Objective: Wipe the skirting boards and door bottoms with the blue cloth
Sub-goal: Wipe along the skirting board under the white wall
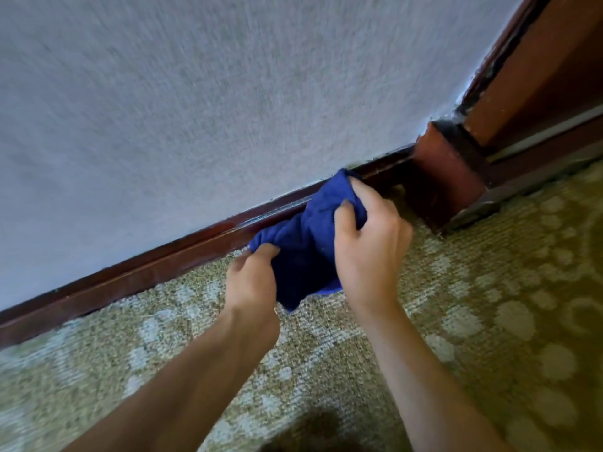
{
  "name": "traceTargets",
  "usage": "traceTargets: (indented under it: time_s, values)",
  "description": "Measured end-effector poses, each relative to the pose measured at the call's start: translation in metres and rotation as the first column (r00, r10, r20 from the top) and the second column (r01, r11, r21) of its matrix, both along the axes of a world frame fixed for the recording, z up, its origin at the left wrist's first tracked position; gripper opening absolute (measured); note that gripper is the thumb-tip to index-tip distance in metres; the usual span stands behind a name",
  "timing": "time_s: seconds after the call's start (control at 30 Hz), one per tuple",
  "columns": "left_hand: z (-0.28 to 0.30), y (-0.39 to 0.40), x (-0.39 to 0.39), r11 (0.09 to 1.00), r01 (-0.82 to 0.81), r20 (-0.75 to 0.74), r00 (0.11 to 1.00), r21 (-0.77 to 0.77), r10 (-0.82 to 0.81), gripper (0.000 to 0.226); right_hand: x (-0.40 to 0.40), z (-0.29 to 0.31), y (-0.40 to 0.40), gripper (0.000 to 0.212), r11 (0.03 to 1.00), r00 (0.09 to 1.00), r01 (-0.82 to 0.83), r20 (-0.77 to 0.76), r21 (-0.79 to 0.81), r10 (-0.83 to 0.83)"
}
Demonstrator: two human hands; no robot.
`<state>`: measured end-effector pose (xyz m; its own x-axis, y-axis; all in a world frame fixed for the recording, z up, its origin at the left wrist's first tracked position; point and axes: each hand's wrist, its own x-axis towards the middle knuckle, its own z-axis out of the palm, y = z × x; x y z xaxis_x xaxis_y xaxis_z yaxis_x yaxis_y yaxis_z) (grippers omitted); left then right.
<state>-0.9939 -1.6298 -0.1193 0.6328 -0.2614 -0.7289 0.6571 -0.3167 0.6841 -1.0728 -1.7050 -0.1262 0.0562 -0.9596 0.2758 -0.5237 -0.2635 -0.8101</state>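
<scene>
I keep the bunched dark blue terry cloth point(303, 243) against the dark red wooden skirting board point(156, 272) near the door frame; my left hand point(251, 282) pinches its corner, my right hand point(368, 243) clenches its top, I think to refold it.

Both forearms are bare up to the frame edge, and the left hand point(253, 282) and right hand point(368, 252) wear no gloves, rings or watch.
</scene>
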Motion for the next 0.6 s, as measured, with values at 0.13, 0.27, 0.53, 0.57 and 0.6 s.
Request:
traceTargets:
  time_s: [0.13,0.27,0.53,0.57,0.6]
  values:
    - [0.003,-0.014,-0.011,0.955,0.242,-0.066,0.965,-0.170,-0.256,0.019,-0.023,-0.001,-0.034,0.034,0.986,0.988,0.143,0.055,0.083,-0.147]
    - [0.000,-0.007,0.000,0.988,0.132,0.000,0.991,-0.076,-0.133,0.016,-0.002,-0.001,-0.011,0.031,0.993,0.993,0.117,-0.006,0.018,-0.117]
    - [-0.009,-0.001,-0.013,0.998,0.004,-0.043,0.999,-0.069,-0.007,0.013,-0.006,0.002,-0.013,0.025,0.998,0.999,-0.043,0.028,0.038,0.042]
    - [-0.007,-0.008,-0.014,0.994,0.042,-0.053,0.998,-0.098,-0.047,0.014,-0.012,0.003,-0.024,0.025,0.999,0.999,0.018,0.037,0.049,-0.020]
    - [-0.003,-0.016,-0.014,0.984,0.101,-0.070,0.991,-0.147,-0.113,0.015,-0.018,0.004,-0.034,0.025,0.996,0.996,0.082,0.043,0.046,-0.084]
